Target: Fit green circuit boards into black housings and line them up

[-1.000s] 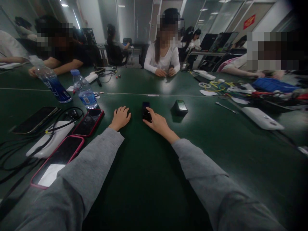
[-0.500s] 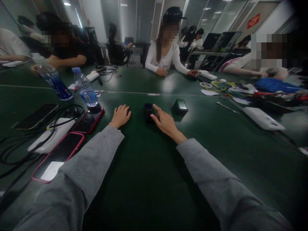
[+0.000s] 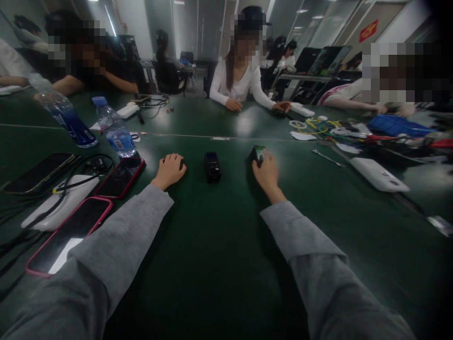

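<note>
My right hand has its thumb and fingers round a small dark box with a greenish face, which rests on the table. Left of it, untouched by either hand, lies a black handheld device with a small screen and buttons. My left hand rests on the tabletop, palm down, with its fingers loosely bent and apart. A dark gap shows between its thumb and forefinger; I make out no object there. The nearest thing on its left is a red-edged phone.
Two plastic bottles, one with a blue cap, stand at left beyond phones, a white power bank and cables. At right lie a wrench, a white block and a blue pouch. A person in white sits opposite.
My right hand has left the black device and moved right to the small box, closing round it. My left hand's fingers have drawn in somewhat. The whole view has shifted slightly.
</note>
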Demonstrator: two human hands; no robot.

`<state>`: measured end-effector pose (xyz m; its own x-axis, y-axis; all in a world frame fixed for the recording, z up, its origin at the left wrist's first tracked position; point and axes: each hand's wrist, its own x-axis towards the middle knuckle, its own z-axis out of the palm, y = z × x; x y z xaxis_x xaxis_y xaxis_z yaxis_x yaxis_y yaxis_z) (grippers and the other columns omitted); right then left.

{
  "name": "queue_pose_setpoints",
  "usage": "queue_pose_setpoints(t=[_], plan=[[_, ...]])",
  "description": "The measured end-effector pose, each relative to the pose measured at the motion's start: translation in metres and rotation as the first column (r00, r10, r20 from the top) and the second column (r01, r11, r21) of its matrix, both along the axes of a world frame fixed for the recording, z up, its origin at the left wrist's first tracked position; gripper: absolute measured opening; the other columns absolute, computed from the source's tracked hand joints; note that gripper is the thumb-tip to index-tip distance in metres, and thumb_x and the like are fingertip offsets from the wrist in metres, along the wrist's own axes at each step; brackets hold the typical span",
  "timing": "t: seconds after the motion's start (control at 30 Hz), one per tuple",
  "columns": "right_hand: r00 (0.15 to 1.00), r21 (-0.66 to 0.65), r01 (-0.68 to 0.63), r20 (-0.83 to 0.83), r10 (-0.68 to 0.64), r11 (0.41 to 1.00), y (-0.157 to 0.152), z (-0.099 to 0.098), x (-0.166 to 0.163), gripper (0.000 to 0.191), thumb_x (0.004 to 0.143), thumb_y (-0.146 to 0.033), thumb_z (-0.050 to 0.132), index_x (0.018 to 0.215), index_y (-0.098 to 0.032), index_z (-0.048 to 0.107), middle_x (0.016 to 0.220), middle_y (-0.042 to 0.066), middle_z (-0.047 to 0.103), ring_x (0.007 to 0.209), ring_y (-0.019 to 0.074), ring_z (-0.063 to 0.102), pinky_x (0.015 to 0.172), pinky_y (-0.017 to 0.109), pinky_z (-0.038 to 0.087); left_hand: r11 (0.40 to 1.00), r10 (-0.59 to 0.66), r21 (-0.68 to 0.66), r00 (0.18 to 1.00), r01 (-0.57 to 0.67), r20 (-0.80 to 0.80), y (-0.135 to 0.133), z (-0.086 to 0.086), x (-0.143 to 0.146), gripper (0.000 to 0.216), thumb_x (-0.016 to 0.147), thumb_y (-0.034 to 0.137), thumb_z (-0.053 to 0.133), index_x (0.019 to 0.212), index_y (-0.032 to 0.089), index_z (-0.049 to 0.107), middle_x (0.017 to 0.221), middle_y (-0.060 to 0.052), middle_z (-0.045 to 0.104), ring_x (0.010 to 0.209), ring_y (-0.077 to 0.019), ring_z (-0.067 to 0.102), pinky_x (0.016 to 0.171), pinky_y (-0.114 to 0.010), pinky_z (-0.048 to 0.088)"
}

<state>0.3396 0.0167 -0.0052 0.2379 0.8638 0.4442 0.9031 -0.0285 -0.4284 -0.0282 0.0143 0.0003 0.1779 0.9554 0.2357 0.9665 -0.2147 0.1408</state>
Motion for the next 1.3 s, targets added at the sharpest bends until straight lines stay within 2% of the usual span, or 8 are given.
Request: queue_pose_setpoints(t=[0.1, 0.2, 0.37, 0.53, 0.8, 1.1, 1.3], plan=[[1.000, -0.006, 0.005, -0.005, -0.005, 1.000, -0.003, 0.001, -0.008, 0.055, 0.094, -0.028, 0.052, 0.145, -0.008, 0.051, 0.132, 0.024, 0.054, 0.111, 0.0356, 0.062, 0.096, 0.051, 0.052, 0.998, 0.052, 0.046, 0.999, -0.051, -0.015, 0.010, 0.003, 0.006, 0.037, 0.099, 0.028, 0.043, 0.129, 0.017, 0.062, 0.131, -0.018, 0.060, 0.129, -0.0359, 0.051, 0.106, -0.051, 0.045], [0.999, -0.005, -0.047, 0.000, 0.047, 0.999, -0.014, 0.002, -0.025, 0.054, 0.094, -0.028, 0.051, 0.145, -0.008, 0.051, 0.132, 0.023, 0.054, 0.109, 0.0338, 0.063, 0.095, 0.050, 0.053, 0.990, 0.107, 0.089, 0.994, -0.107, 0.005, 0.017, 0.000, 0.008, 0.037, 0.099, 0.028, 0.044, 0.128, 0.015, 0.063, 0.131, -0.019, 0.058, 0.126, -0.0371, 0.051, 0.101, -0.051, 0.048], [0.975, -0.017, -0.220, 0.030, 0.221, 0.975, -0.039, 0.005, -0.069, 0.055, 0.097, -0.032, 0.048, 0.146, -0.009, 0.049, 0.133, 0.023, 0.052, 0.106, 0.0346, 0.064, 0.090, 0.051, 0.057, 0.994, 0.031, 0.100, 0.998, -0.036, 0.047, 0.019, -0.009, 0.003, 0.041, 0.103, 0.035, 0.041, 0.132, 0.016, 0.062, 0.134, -0.017, 0.058, 0.126, -0.0330, 0.051, 0.104, -0.048, 0.046], [0.951, -0.053, -0.307, 0.011, 0.308, 0.950, -0.047, 0.008, -0.100, 0.057, 0.095, -0.028, 0.050, 0.149, -0.010, 0.045, 0.136, 0.024, 0.048, 0.110, 0.0367, 0.064, 0.089, 0.053, 0.057, 0.993, 0.000, 0.114, 0.998, -0.007, 0.061, 0.023, -0.014, -0.001, 0.041, 0.103, 0.036, 0.042, 0.132, 0.015, 0.062, 0.133, -0.017, 0.059, 0.125, -0.0317, 0.053, 0.106, -0.048, 0.045], [0.901, -0.039, -0.434, -0.035, 0.433, 0.900, -0.042, 0.003, -0.094, 0.061, 0.096, -0.035, 0.050, 0.152, -0.013, 0.042, 0.138, 0.023, 0.046, 0.111, 0.0374, 0.062, 0.089, 0.057, 0.057, 0.994, -0.007, 0.109, 0.997, -0.001, 0.071, 0.023, -0.014, 0.000, 0.040, 0.103, 0.034, 0.044, 0.133, 0.015, 0.061, 0.134, -0.017, 0.058, 0.124, -0.0317, 0.054, 0.105, -0.049, 0.046], [0.894, -0.013, -0.447, -0.026, 0.447, 0.894, -0.042, 0.001, -0.093, 0.064, 0.096, -0.038, 0.048, 0.151, -0.007, 0.043, 0.137, 0.025, 0.045, 0.111, 0.0381, 0.062, 0.092, 0.057, 0.057, 0.993, 0.026, 0.118, 0.999, -0.028, 0.019, 0.018, -0.008, 0.005, 0.038, 0.102, 0.032, 0.044, 0.131, 0.013, 0.062, 0.133, -0.018, 0.059, 0.123, -0.0329, 0.053, 0.102, -0.048, 0.046], [0.892, 0.003, -0.452, -0.021, 0.452, 0.892, -0.041, 0.000, -0.092, 0.063, 0.096, -0.037, 0.048, 0.152, -0.010, 0.042, 0.136, 0.024, 0.045, 0.114, 0.0385, 0.060, 0.093, 0.058, 0.057, 0.994, 0.033, 0.105, 0.999, -0.034, 0.010, 0.013, -0.003, 0.009, 0.039, 0.102, 0.030, 0.042, 0.131, 0.013, 0.062, 0.132, -0.019, 0.059, 0.122, -0.0332, 0.054, 0.100, -0.048, 0.047]])
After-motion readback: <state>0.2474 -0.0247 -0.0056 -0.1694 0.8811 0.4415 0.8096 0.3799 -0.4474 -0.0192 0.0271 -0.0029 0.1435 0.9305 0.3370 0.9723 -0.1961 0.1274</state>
